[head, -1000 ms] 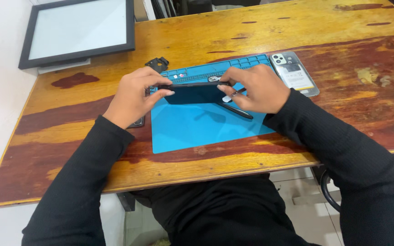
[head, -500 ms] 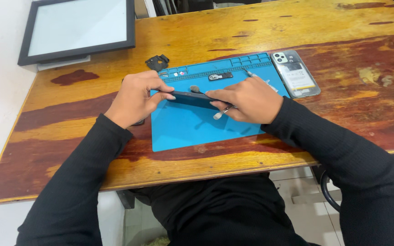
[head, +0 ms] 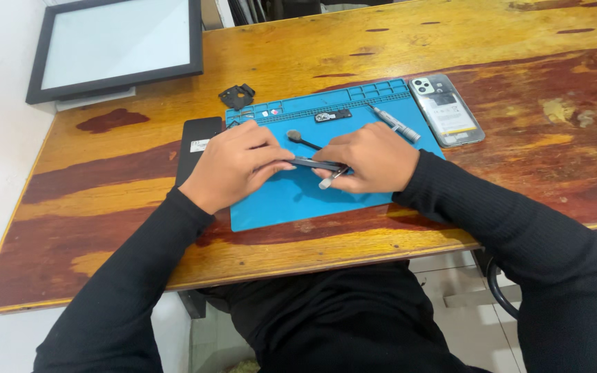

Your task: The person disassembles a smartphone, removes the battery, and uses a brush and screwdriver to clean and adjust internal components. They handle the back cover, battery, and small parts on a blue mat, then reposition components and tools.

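Blue mat (head: 291,200) sits mid-desk near the front edge, and both hands work over it. Left hand (head: 233,166) and right hand (head: 371,160) pinch a dark phone (head: 316,164) from opposite ends, edge-up and flat-side toward the camera, just above the mat. Likely held on edge to get at the side seam. Left grip is pressed on the phone's left end; right grip is closed over its right end, with a light-tipped tool (head: 327,181) poking out under the fingers.

Around it:
- small brush (head: 302,139) on the mat, just behind the phone
- grey screwdriver (head: 396,124) lying toward the mat's back right corner
- small black part (head: 333,116) in the mat's tray row
- black bracket (head: 236,95) on the desk (head: 450,41) behind the mat's back left corner
- phone back cover (head: 446,109) just right of the mat
- black slab (head: 198,148) left of the mat, partly under the left wrist
- framed panel (head: 119,45) at the back left corner

Brush is the closest obstruction; everything else is well apart from the hands.
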